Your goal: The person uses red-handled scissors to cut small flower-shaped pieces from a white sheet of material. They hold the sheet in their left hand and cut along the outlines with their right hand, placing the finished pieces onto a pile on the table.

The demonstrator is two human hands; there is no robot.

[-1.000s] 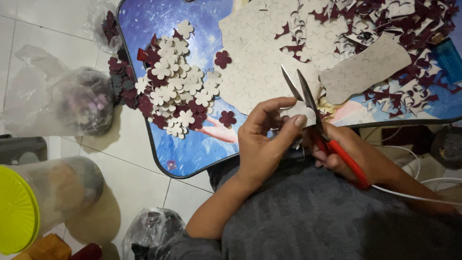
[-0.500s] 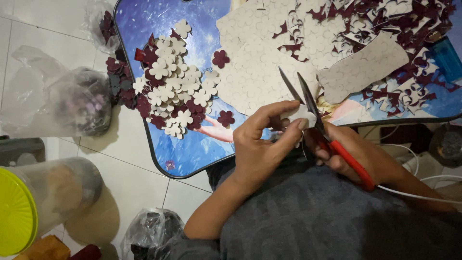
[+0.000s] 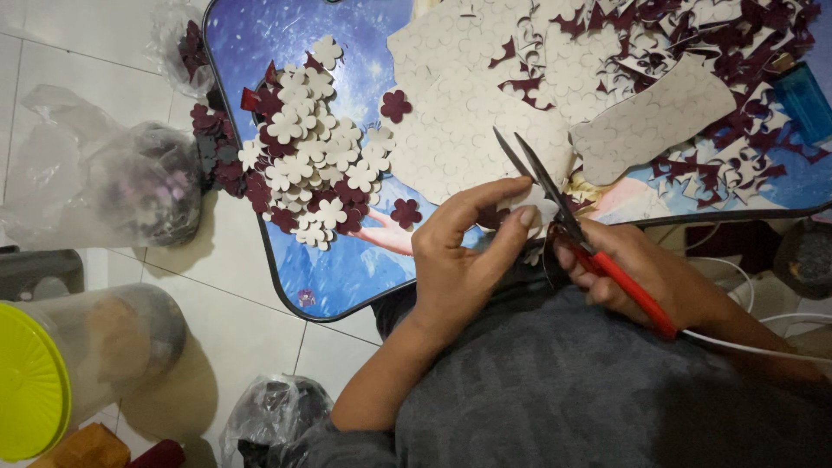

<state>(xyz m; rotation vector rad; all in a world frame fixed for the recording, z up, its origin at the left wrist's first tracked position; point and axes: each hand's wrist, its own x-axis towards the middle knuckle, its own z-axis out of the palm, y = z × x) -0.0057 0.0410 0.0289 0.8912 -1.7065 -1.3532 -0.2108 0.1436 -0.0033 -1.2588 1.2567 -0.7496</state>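
A: Status of the cutting step?

B: In progress. Right hand [image 3: 637, 269] is clamped on the red-handled scissors [image 3: 563, 212], blades apart. Left hand [image 3: 468, 251] pinches a small pale foam piece [image 3: 539, 206] at the blades, over the tabletop [image 3: 347, 269] edge.

A: Requirement for the next cut?

B: Probably turning the piece along its outline. Finished flowers [image 3: 308, 169] lie well left.

A low table with a glossy blue printed top and dark rim [image 3: 286, 286] carries a heap of cream and maroon flower-shaped cutouts [image 3: 308, 165], large cream punched sheets [image 3: 459, 113], scattered maroon offcuts [image 3: 745, 52] and a blue lighter [image 3: 802, 100].
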